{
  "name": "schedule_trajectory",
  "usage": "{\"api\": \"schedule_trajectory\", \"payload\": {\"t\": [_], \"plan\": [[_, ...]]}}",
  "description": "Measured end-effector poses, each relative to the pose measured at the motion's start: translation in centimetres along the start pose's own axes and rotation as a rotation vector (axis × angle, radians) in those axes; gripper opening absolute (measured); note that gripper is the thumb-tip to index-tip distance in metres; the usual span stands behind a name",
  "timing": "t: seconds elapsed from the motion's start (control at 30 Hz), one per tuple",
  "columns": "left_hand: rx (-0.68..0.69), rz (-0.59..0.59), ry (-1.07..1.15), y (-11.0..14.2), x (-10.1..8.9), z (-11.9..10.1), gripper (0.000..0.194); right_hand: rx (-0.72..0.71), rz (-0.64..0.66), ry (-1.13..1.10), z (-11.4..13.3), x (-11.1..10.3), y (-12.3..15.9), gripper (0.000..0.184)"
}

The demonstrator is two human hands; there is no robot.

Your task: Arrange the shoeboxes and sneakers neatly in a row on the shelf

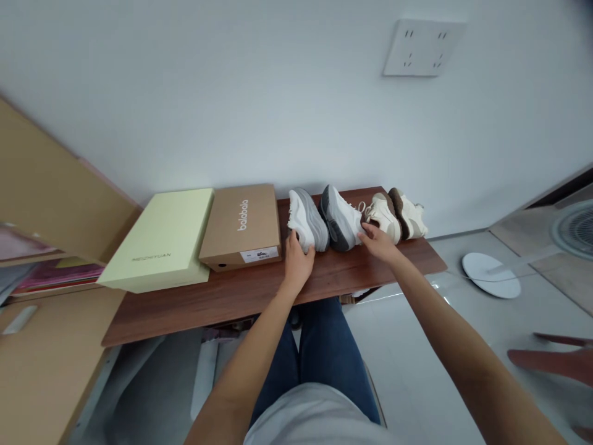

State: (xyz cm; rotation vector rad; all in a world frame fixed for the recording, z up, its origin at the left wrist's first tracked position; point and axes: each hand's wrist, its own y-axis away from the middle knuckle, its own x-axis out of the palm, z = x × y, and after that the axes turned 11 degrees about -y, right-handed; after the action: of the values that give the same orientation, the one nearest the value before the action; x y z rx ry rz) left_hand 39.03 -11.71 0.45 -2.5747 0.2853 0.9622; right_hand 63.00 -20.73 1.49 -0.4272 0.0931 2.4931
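Observation:
A pair of white-and-grey sneakers lies on the dark reddish-brown wooden board [241, 295]. My left hand [299, 261] grips the left sneaker [306, 216] at its heel end, thumb and fingers on either side. My right hand [380, 241] pinches the heel end of the right sneaker [340, 219], whose dark grey sole faces left. Both sneakers lie tipped on their sides, toes toward the wall, with a small gap between them. Just right of them rest a cream shoe [383, 217] and its mate [412, 216], both with brown soles.
Left of the sneakers are a brown shoebox [243, 222] and a pale yellow box [162, 232]. A wall [231, 93] with a socket plate [424, 48] rises behind the board. To the right are a white fan base [491, 275] and a reddish stool leg [551, 364].

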Motion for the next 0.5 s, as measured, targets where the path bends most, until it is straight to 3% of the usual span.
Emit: {"api": "schedule_trajectory", "payload": {"t": [0.2, 0.37, 0.5], "plan": [[-0.214, 0.172, 0.162, -1.1, 0.4, 0.5, 0.044, 0.161, 0.142, -0.209, -0.2, 0.1, -1.2, 0.049], [-0.222, 0.199, 0.247, -1.5, 0.4, 0.4, 0.036, 0.227, 0.199, -0.321, 0.2, 0.3, -1.4, 0.036], [-0.16, 0.196, 0.247, -2.1, -0.1, -0.2, 0.04, 0.131, 0.193, -0.255, 1.5, 0.5, -1.6, 0.04]]}}
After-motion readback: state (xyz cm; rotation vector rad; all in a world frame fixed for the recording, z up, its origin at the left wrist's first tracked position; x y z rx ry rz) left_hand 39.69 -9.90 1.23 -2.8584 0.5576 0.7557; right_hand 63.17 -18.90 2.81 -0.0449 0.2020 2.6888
